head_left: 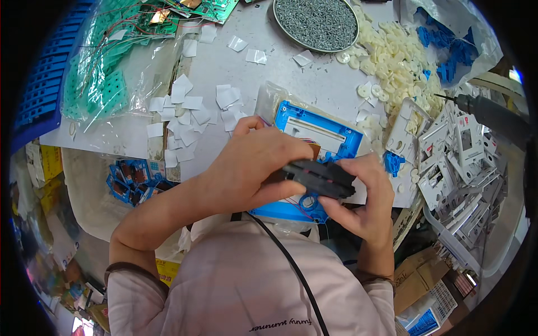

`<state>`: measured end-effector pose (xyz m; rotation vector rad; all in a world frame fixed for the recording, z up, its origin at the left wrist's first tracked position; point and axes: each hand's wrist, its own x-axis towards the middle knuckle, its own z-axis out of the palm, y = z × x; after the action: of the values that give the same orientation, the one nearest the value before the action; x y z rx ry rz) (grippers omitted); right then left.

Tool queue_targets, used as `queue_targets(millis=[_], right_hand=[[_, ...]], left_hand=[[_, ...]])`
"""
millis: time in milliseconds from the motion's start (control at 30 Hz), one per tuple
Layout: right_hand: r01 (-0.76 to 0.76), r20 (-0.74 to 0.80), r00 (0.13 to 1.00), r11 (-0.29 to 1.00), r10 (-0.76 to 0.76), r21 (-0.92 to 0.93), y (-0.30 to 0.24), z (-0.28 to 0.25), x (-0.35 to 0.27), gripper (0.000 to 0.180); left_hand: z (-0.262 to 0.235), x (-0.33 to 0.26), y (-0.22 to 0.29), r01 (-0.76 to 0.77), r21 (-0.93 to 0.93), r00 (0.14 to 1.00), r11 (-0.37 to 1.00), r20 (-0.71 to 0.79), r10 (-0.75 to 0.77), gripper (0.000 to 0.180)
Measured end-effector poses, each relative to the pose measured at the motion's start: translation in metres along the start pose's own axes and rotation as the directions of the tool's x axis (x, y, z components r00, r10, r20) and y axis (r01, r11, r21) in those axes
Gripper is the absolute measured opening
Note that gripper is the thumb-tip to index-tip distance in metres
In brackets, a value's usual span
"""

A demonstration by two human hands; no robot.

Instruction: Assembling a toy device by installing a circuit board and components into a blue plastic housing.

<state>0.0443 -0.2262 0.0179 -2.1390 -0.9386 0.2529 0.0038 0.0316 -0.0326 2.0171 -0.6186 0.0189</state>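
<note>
Both hands meet over a blue plastic casing (350,140) that lies open at the front of the table. Between them is a dark, blocky plastic part (322,179), slightly blurred. My left hand (255,162) grips its left end between thumb and fingers. At its right end, my right hand (367,196) pinches the same part with thumb and forefinger. The hands and the part cover the middle of the casing. Beneath the part, a blue ring (307,201) and thin wires show in the casing's near end. Clear plastic film (269,98) sticks out behind the casing.
Paper squares (182,129) lie scattered left. A round tray of screws (316,25) stands at the back, beside cream plastic discs (395,56). An electric screwdriver (482,106) juts in from the right above white panels (465,151). Bagged green boards (101,89) sit far left.
</note>
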Motion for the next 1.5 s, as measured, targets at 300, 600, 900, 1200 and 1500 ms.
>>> queue_targets(millis=[300, 600, 900, 1200, 1500], right_hand=[[-0.381, -0.050, 0.903, 0.847, 0.427, 0.371, 0.009, -0.001, 0.014, 0.028], [-0.488, 0.142, 0.873, 0.829, 0.467, 0.274, 0.017, -0.016, 0.042, 0.020], [-0.428, -0.068, 0.903, 0.870, 0.425, -0.245, -0.001, -0.012, 0.045, 0.037], [0.023, -0.220, 0.969, 0.925, -0.115, -0.380, 0.031, 0.017, 0.012, 0.045], [-0.024, -0.314, 0.949, 0.993, -0.014, -0.117, -0.014, -0.051, 0.019, 0.020]], left_hand=[[0.008, -0.004, 0.006, 0.175, -0.342, 0.975, 0.923, -0.069, -0.210, 0.078], [0.016, 0.001, 0.008, 0.003, 0.152, 0.993, 0.988, -0.115, 0.015, 0.062], [0.021, 0.004, 0.018, 0.095, 0.275, 0.991, 0.957, -0.112, -0.067, 0.071], [0.021, 0.006, 0.021, 0.120, 0.278, 0.992, 0.953, -0.063, -0.107, 0.068], [-0.029, 0.058, -0.009, 0.111, 0.370, 0.947, 0.922, -0.320, 0.014, 0.021]])
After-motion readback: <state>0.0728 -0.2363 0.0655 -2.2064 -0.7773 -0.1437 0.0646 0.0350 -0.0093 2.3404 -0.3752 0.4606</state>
